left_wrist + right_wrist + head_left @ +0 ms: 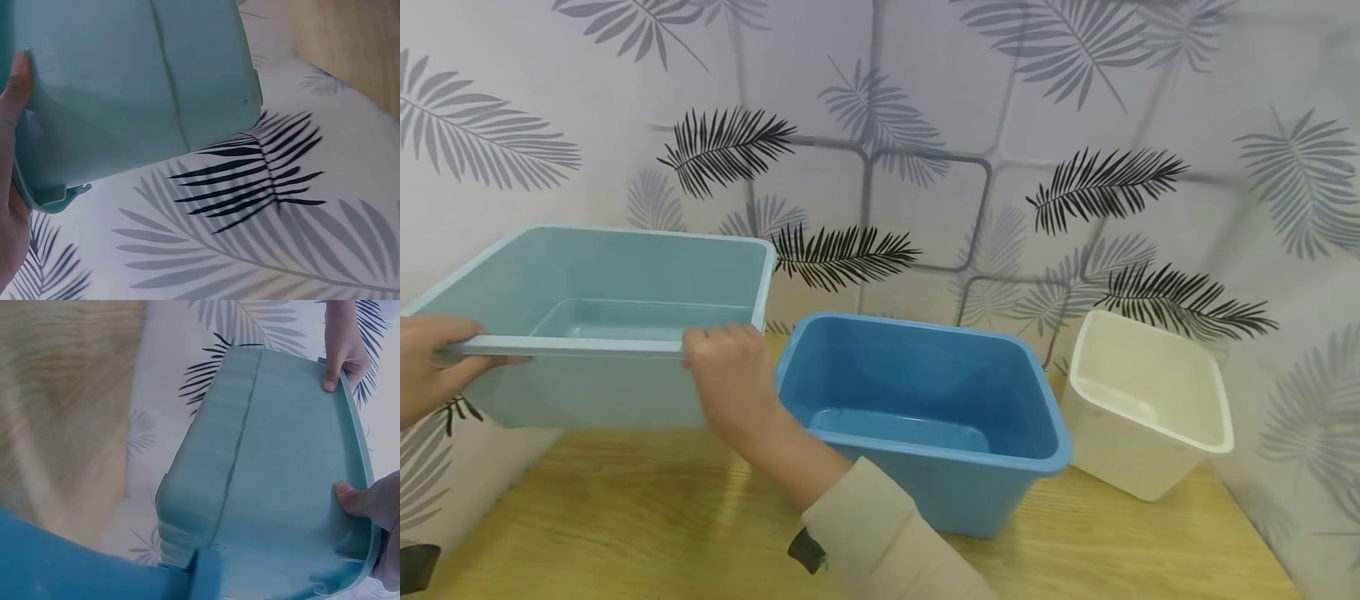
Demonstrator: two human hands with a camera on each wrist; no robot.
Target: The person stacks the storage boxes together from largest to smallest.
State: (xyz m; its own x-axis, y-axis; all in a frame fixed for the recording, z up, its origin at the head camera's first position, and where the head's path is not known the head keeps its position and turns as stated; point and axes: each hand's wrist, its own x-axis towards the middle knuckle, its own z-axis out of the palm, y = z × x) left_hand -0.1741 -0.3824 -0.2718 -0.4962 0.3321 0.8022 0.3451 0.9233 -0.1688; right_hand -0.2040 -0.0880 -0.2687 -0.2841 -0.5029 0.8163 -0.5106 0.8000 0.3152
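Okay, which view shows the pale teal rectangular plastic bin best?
The head view: there the pale teal rectangular plastic bin shows its open inside and most of its rim. The left wrist view has a cropped piece, mostly outside; the right wrist view shows more of the outside.

The left tub (602,392) is pale aqua, the middle tub (947,492) mid-blue, the right tub (1127,450) cream. Yellow wood grain streaks the bench (625,517). Black or grey fronds (850,254) and grey squares (867,217) pattern the whitish wall (925,204). A beige sleeve (880,533) has an apparently black band (807,551).
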